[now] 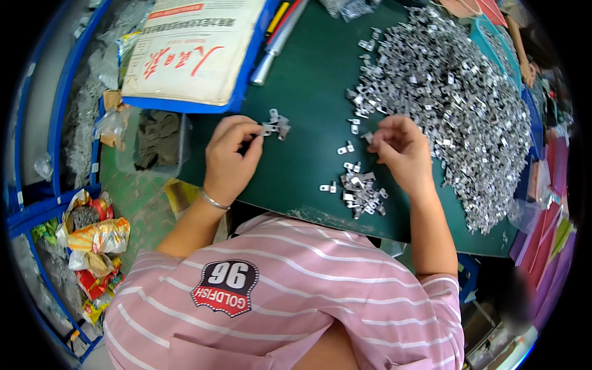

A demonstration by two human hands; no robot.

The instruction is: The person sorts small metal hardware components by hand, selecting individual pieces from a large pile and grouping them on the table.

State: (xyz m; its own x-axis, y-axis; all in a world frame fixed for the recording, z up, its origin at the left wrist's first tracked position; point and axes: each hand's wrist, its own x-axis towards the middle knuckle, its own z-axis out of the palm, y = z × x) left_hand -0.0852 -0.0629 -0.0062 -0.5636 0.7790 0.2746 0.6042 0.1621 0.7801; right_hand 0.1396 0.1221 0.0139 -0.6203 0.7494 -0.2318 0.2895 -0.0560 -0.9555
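Observation:
A huge heap of small silvery metal brackets (462, 86) covers the right side of the dark green table (302, 166). My left hand (231, 157) is closed in a pinch at a small cluster of brackets (280, 126), with one bracket at its fingertips. Beside the heap's left edge, my right hand (404, 151) pinches a single metal bracket (369, 137) between thumb and fingers. Nearer to me lies a smaller pile of brackets (362, 194), with a few loose ones around it.
A newspaper-covered blue tray (185, 55) stands at the far left, with pens and a cutter (274, 49) beside it. A clear plastic tub (126, 148) holds a grey cloth. Blue shelving (58, 80) runs along the left. Another person's arm (523, 55) shows at the far right, near a turquoise basket (481, 37).

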